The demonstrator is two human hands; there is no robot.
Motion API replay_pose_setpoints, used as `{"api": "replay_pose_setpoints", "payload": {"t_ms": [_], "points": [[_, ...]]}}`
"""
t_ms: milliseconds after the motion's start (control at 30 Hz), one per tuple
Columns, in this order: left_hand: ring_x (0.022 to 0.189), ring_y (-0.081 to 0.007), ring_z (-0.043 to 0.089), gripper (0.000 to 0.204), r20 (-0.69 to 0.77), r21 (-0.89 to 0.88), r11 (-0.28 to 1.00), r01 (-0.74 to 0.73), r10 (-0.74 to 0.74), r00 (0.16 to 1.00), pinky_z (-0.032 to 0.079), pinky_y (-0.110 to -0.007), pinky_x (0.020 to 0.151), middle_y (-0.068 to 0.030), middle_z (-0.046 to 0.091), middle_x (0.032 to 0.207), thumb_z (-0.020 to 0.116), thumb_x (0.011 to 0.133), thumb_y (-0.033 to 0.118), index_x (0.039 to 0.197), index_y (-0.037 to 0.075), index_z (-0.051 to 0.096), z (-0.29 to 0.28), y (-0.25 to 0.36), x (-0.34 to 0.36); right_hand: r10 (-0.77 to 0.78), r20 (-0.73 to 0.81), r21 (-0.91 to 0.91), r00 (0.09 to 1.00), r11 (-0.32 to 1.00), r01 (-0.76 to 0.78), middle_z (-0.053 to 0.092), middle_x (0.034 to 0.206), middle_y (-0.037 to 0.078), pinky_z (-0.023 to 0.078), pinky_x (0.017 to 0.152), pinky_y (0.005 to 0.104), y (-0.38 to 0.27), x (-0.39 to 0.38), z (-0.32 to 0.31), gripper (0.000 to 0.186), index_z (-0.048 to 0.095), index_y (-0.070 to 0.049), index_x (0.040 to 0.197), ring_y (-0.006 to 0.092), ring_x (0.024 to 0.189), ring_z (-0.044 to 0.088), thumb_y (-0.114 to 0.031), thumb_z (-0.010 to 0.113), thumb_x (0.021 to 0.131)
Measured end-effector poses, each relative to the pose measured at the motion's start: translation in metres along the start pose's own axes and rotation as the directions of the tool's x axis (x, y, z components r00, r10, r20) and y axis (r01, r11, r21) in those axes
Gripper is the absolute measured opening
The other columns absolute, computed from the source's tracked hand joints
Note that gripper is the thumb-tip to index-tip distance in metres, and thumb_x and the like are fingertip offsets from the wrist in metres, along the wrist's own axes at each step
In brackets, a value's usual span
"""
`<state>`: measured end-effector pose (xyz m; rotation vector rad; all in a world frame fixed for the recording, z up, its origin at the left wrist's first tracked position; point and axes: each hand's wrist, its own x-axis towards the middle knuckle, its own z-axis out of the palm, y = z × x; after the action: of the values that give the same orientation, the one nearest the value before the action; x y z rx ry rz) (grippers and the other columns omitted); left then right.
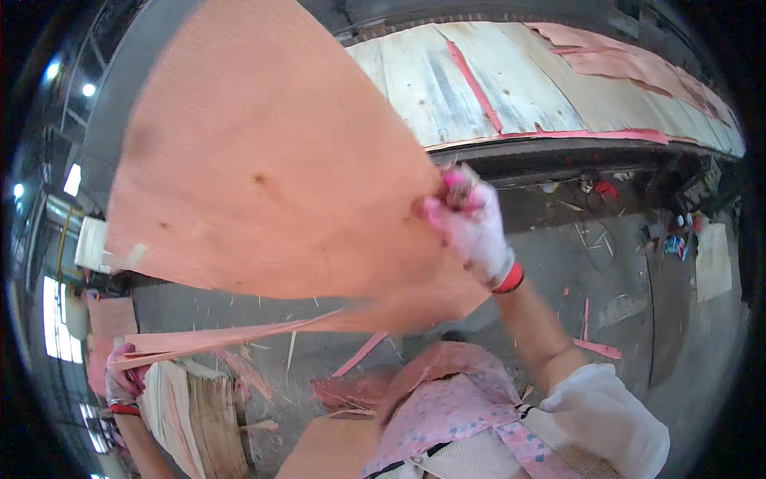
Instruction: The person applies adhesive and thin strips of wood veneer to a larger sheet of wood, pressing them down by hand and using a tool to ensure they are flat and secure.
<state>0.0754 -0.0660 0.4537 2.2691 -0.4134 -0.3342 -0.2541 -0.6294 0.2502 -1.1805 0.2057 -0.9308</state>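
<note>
A large pinkish-orange wood veneer sheet (263,160) with small dark knots hangs up in front of me, tilted and curved. My right hand (471,223), in a white and pink work glove with a red cuff, is closed on its right edge. Low on the left, my left hand (125,379), gloved the same way, grips the end of a long narrow veneer strip (231,339). That strip stretches across to the sheet's lower right part, where blur hides whether the two are still joined.
Beyond the sheet lies a long raised bed of pale veneer (479,80) with pink strips. Stacked veneer pieces (215,419) stand at lower left, near another pink sheet (335,447). Scraps (598,347) litter the grey floor. A pale board (712,259) is at far right.
</note>
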Motion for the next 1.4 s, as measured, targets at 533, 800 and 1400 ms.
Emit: {"api": "replay_pose_setpoints", "payload": {"t_ms": [533, 800, 1400], "points": [[0.124, -0.0273, 0.045, 0.05, 0.542, -0.836, 0.228, 0.5, 0.189, 0.819, 0.04, -0.033, 0.103, -0.0199, 0.047, 0.132, 0.052, 0.087, 0.019, 0.13, -0.005, 0.043, 0.479, -0.034, 0.279, -0.698, 0.643, -0.69, 0.314, -0.35, 0.634, 0.067, 0.09, 0.014, 0.049, 0.081, 0.0392, -0.146, 0.323, 0.057, 0.03, 0.065, -0.008, 0.1, 0.0331, 0.089, 0.062, -0.013, 0.054, 0.072], [0.121, -0.0307, 0.045, 0.042, 0.404, -0.91, 0.354, 0.216, 0.64, 0.654, 0.034, -0.038, 0.108, -0.0193, 0.048, 0.127, 0.04, 0.095, 0.017, 0.128, -0.009, 0.038, 0.624, 0.142, 0.463, -0.538, 0.745, -0.639, 0.393, -0.407, 0.653, 0.068, 0.09, 0.011, 0.051, 0.072, 0.0344, -0.195, 0.483, 0.082, 0.028, 0.068, -0.016, 0.1, 0.0279, 0.084, 0.065, -0.017, 0.057, 0.074], [0.125, -0.0284, 0.042, 0.043, 0.426, -0.735, 0.656, -0.173, 0.644, 0.636, 0.038, -0.037, 0.104, -0.0157, 0.043, 0.135, 0.035, 0.095, 0.024, 0.131, 0.002, 0.042, 0.803, 0.441, 0.785, -0.592, 0.138, -0.806, 0.794, 0.399, 0.438, 0.065, 0.081, 0.007, 0.05, 0.068, 0.034, -0.113, 0.584, -0.223, 0.003, 0.06, -0.006, 0.077, 0.0234, 0.076, 0.064, -0.004, 0.059, 0.075]]}}
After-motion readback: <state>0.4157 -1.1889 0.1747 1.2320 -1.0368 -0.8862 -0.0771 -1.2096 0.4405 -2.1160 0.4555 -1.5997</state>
